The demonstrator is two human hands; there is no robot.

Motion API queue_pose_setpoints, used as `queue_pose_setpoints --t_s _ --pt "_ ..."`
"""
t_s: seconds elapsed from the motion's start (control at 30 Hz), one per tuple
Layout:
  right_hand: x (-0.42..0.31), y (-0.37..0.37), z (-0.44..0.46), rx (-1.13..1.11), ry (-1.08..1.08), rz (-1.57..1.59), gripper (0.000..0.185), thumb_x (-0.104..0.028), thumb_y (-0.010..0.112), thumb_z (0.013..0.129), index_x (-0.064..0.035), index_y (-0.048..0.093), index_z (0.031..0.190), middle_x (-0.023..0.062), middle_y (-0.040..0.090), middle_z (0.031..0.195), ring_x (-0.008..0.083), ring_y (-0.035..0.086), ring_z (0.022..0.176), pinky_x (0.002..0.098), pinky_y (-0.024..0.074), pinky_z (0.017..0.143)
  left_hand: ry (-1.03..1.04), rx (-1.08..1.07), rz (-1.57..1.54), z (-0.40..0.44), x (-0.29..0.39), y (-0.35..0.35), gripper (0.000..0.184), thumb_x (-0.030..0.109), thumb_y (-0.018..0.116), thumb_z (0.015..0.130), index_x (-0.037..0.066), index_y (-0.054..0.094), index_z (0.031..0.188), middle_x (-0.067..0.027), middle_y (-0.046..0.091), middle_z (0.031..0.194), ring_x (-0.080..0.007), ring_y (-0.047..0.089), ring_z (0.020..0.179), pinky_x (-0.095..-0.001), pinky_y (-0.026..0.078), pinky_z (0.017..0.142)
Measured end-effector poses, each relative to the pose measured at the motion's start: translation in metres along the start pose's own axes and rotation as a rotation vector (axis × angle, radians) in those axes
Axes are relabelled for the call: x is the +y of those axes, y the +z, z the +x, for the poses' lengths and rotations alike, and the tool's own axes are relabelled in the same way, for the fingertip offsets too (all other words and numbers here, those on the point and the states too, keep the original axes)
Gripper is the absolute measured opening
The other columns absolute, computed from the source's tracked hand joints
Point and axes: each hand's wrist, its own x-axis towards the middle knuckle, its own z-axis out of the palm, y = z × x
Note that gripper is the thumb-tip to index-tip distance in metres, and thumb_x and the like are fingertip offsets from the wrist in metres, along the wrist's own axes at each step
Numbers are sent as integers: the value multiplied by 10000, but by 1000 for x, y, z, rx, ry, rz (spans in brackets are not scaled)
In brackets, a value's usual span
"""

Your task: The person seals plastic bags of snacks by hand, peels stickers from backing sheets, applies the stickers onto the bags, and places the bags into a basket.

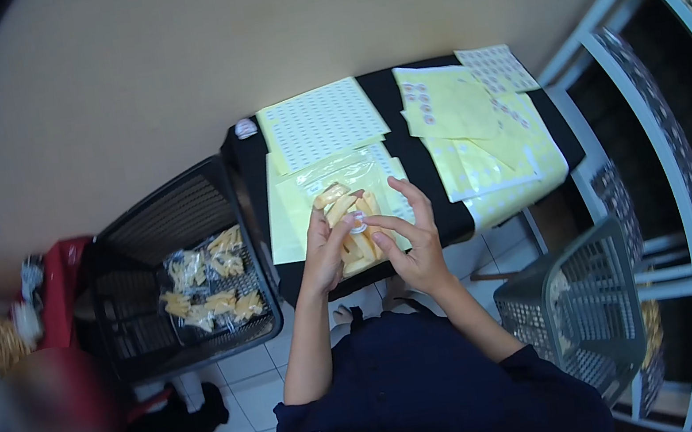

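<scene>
Clear pouch [355, 248] over near edge of worktop [452, 220]; left hand [325, 253] grip clamped on pouch side; right hand [421, 256] grip apart, index at round label [357, 222]; best keep pouch taut, smooth label from centre outward

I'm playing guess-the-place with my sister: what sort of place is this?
Probably a small snack-packing room, though I can't be sure. There's a clear bag of pale snack pieces at the person's hands, sheets of small stickers nearby, and more bagged snacks in a dark basket.
</scene>
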Motion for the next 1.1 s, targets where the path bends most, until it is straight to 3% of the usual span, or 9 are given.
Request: queue_pose_setpoints --t_s 0.07,0.17,0.2,0.33,0.43,0.6,0.9,1.07,1.1 --pt "4 -6 -7 38 68 -20 224 -152 619 724 -140 650 946 179 394 1224 331 352 1162 415 252 974 -70 -90 42 -1 -2 9 515 17 518 803 44 262 1249 -140 456 1185 -194 454 1082 -300 380 906" --pt "8 -18 -23 59 202 125 216 -143 625 735 -122 647 949 194 398 1227 327 394 1146 394 364 894 -90 -263 70 -2 -16 19 647 -26 567 749 58 218 1287 -138 425 1218 -215 433 1108 -317 360 929" --pt "12 -21 -30 97 218 192 213 -76 614 731 -90 648 941 157 419 1220 267 433 1124 343 382 884 -113 -312 112 -2 -18 25 641 -17 567 752 58 220 1286 -137 423 1221 -212 430 1112 -319 357 932" --pt "9 -41 -61 230 400 302 193 -31 621 720 -45 643 911 137 463 1156 217 474 1066 313 397 868 -237 -509 176 -10 -40 46 645 -29 562 744 50 219 1285 -130 421 1220 -198 428 1113 -312 359 927" --pt "18 -51 -88 453 419 365 147 37 625 694 -16 625 831 113 480 1086 188 477 1007 290 386 862 -297 -639 253 -17 -56 65 660 -40 566 728 41 220 1284 -116 414 1216 -184 422 1114 -301 354 923" --pt "27 -76 -123 672 448 434 132 15 643 669 -15 626 796 97 527 998 179 515 956 269 407 818 -325 -786 374 -27 -83 100 703 -69 569 691 40 222 1293 -98 377 1234 -175 393 1136 -298 330 936" --pt "63 -155 -157 625 489 458 107 -14 603 712 -3 618 818 99 513 1004 195 500 976 273 390 837 -420 -715 303 -39 -138 168 763 -44 598 673 46 202 1319 -102 405 1207 -173 422 1111 -290 352 923" --pt "70 -224 -192 598 511 579 231 -47 580 743 -26 600 972 107 458 1044 196 453 1029 273 369 862 -461 -702 155 -57 -187 218 669 -20 600 669 35 280 1254 -99 424 1189 -171 441 1087 -289 363 915" --pt "70 -236 -198 542 479 361 264 -56 603 729 -33 589 992 112 468 1029 205 473 1005 276 377 851 -536 -658 96 -60 -195 227 636 -2 587 699 36 280 1254 -95 432 1180 -167 447 1080 -285 369 907"
